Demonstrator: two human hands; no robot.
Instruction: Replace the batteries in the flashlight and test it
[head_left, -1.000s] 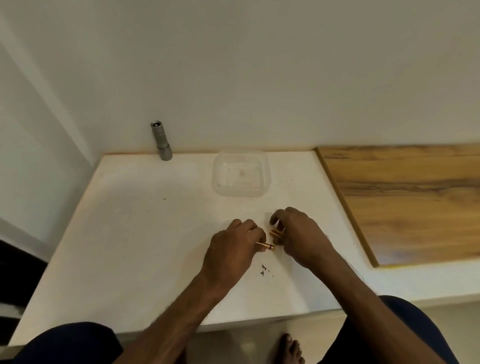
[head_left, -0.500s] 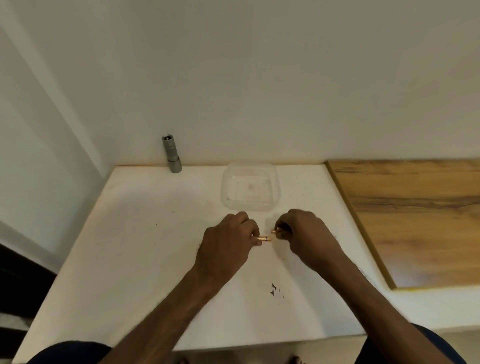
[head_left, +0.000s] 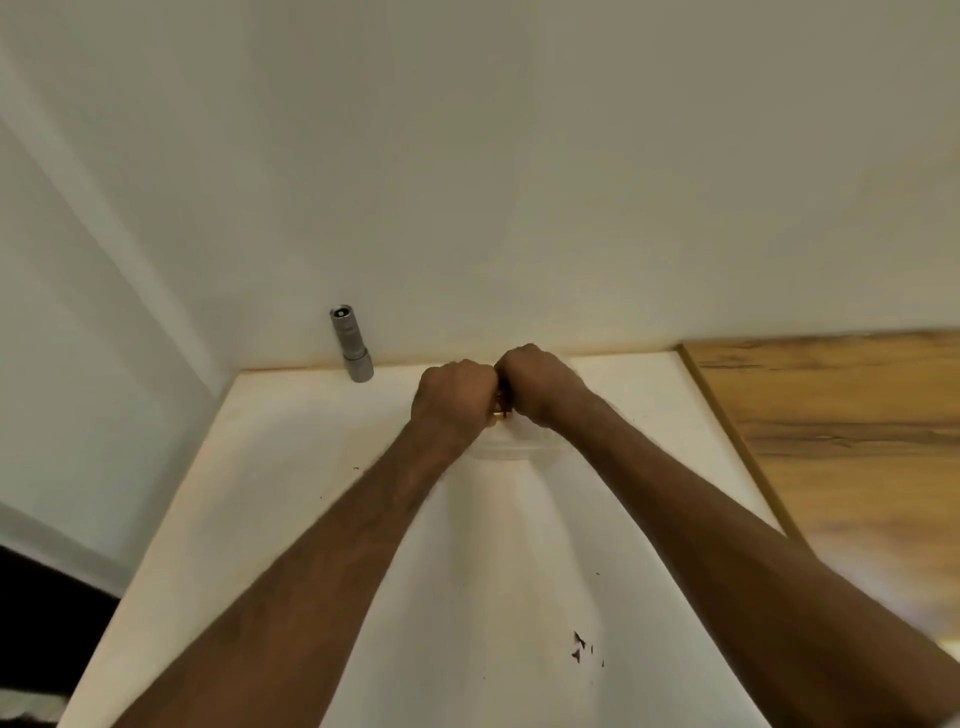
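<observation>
A grey flashlight (head_left: 352, 344) stands on its head at the back of the white table (head_left: 291, 519), leaning on the wall. My left hand (head_left: 451, 402) and my right hand (head_left: 540, 382) are side by side, fists closed, above the clear plastic container (head_left: 511, 448), which they mostly hide. Gold-coloured batteries (head_left: 502, 406) show between the two fists, pinched in the fingers. Which hand holds which battery is hard to tell. The flashlight is well to the left of both hands.
A wooden board (head_left: 841, 431) lies on the right side of the table. Small dark specks (head_left: 582, 647) mark the table near the front. The wall runs just behind the hands, and a second wall closes the left side.
Both hands have moved away from me towards the wall with the batteries and are now over the clear container. The camera has tilted up, so the table looks lower.
</observation>
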